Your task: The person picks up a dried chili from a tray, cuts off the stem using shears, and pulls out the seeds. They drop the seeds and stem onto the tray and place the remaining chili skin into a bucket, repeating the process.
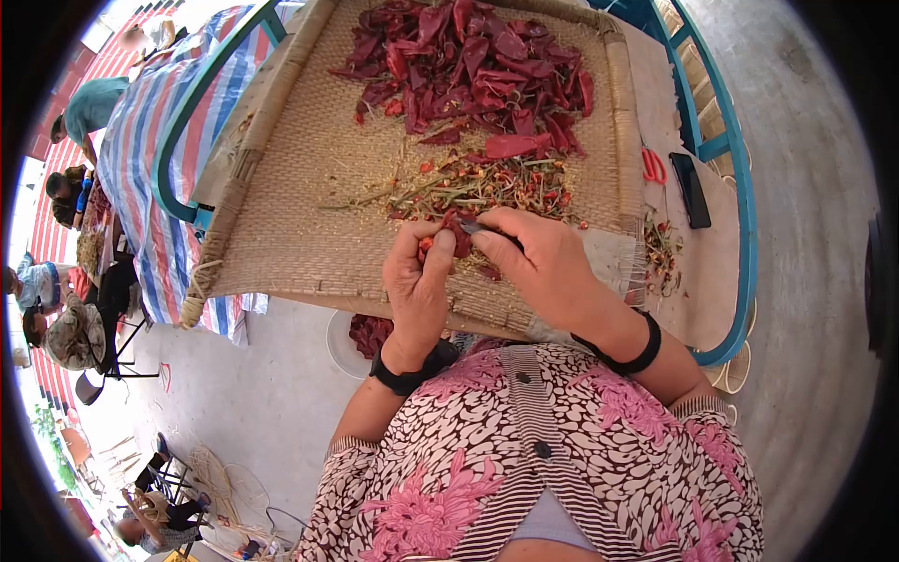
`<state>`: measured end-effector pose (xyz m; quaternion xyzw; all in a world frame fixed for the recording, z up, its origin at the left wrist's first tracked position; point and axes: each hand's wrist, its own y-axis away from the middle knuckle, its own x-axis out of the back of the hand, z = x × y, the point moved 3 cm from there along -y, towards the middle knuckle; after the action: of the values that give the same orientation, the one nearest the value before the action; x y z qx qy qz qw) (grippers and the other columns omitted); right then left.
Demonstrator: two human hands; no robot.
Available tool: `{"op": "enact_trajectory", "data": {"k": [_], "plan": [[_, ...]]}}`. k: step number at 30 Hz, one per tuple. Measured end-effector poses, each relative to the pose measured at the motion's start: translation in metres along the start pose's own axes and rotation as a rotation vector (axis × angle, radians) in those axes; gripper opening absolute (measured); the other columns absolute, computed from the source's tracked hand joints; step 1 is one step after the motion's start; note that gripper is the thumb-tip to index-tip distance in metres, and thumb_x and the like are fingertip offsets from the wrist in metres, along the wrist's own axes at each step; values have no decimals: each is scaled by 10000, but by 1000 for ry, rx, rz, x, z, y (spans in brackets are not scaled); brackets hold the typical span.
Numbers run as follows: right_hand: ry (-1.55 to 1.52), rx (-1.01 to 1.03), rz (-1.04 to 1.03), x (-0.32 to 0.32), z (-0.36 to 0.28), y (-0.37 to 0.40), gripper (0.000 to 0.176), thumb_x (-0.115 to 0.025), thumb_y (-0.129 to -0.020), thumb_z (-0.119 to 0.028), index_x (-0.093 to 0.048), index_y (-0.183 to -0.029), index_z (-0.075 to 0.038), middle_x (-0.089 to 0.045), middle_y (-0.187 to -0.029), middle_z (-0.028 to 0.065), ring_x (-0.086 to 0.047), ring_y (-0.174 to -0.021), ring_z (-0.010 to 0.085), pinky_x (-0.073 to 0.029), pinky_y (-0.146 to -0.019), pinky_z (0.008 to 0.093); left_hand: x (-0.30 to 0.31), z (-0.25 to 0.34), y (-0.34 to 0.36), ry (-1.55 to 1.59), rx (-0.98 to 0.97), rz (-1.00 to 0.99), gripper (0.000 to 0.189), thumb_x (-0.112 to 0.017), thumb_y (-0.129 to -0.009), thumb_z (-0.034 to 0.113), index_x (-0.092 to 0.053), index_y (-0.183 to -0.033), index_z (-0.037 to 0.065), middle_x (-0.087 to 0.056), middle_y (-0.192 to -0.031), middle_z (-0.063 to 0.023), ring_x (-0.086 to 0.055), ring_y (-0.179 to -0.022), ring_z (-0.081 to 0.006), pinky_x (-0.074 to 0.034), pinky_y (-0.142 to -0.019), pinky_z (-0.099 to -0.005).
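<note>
My left hand (418, 281) pinches a dried red pepper (456, 223) between thumb and fingers, above the near part of a woven tray (300, 225). Close against it, my right hand (548, 262) is closed on a small dark metal blade (476, 227) whose tip meets the pepper; its handle is hidden in the fingers. Just beyond both hands lies a heap of pepper stems and scraps (496, 187) with loose yellow seeds. A larger pile of dried red peppers (468, 61) covers the far part of the tray.
Right of the tray are red-handled scissors (654, 167), a black phone (690, 190) and more stem scraps (663, 245), inside a blue metal frame (746, 234). Below the tray's near edge stands a white basin (342, 348) holding red peppers. Several people sit at the left beside striped sheeting (178, 140).
</note>
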<state>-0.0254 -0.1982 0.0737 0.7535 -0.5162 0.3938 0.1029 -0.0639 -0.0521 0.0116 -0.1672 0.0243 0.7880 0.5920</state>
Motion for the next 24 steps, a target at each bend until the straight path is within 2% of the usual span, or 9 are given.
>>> {"op": "enact_trajectory", "data": {"k": [4, 8, 11, 14, 17, 20, 24], "plan": [[-569, -327, -242, -7, 12, 1, 301, -570, -953, -324, -620, -995, -30, -563, -696, 14, -537, -593, 126, -404, -516, 274, -1, -4, 0, 62, -12, -12, 102, -576, -954, 112, -578, -1006, 25, -533, -792, 29, -433, -681, -33, -367, -597, -188], [-1052, -692, -420, -7, 17, 6, 331, -546, -975, -337, -614, -946, -14, -499, -690, -37, -452, -581, 52, -350, -502, 247, -3, -6, -1, 143, 20, -31, 136, -586, -957, 153, -578, -1008, 27, -552, -811, 23, -450, -697, -40, -390, -625, -196], [-1412, -778, -507, -9, 19, 11, 323, -537, -981, -331, -624, -948, -22, -496, -688, -42, -441, -574, 38, -344, -509, 230, -2, -6, -3, 212, 61, -62, 162, -587, -959, 182, -572, -1023, 34, -566, -837, 11, -470, -715, -56, -398, -649, -209], [-798, -463, -270, -12, 19, 3, 314, -571, -957, -329, -632, -992, -22, -561, -710, 9, -521, -588, 102, -406, -533, 258, 3, -9, -5, 224, 110, -93, 170, -583, -960, 192, -563, -1040, 44, -583, -872, -6, -490, -735, -74, -395, -670, -220], [-216, -244, -203, 5, 9, 0, 327, -612, -918, -331, -636, -1035, -26, -627, -789, 87, -605, -674, 194, -461, -595, 308, 8, -12, -6, 141, 142, -92, 181, -580, -963, 200, -570, -1052, 43, -581, -859, 1, -487, -729, -68, -396, -662, -215], [-178, -177, -149, 9, 1, 1, 348, -637, -887, -334, -635, -1051, -27, -645, -871, 132, -633, -767, 260, -484, -654, 356, 8, -7, -5, 99, 146, -97, 191, -576, -966, 206, -577, -1060, 40, -577, -851, 8, -485, -725, -62, -396, -652, -210], [-251, -144, -118, 3, 7, 3, 356, -628, -896, -342, -634, -1048, -19, -645, -871, 130, -636, -778, 273, -486, -664, 361, 4, -8, -5, 121, 168, -124, 188, -571, -969, 202, -585, -1065, 40, -574, -850, 12, -485, -721, -59, -396, -642, -207]]}}
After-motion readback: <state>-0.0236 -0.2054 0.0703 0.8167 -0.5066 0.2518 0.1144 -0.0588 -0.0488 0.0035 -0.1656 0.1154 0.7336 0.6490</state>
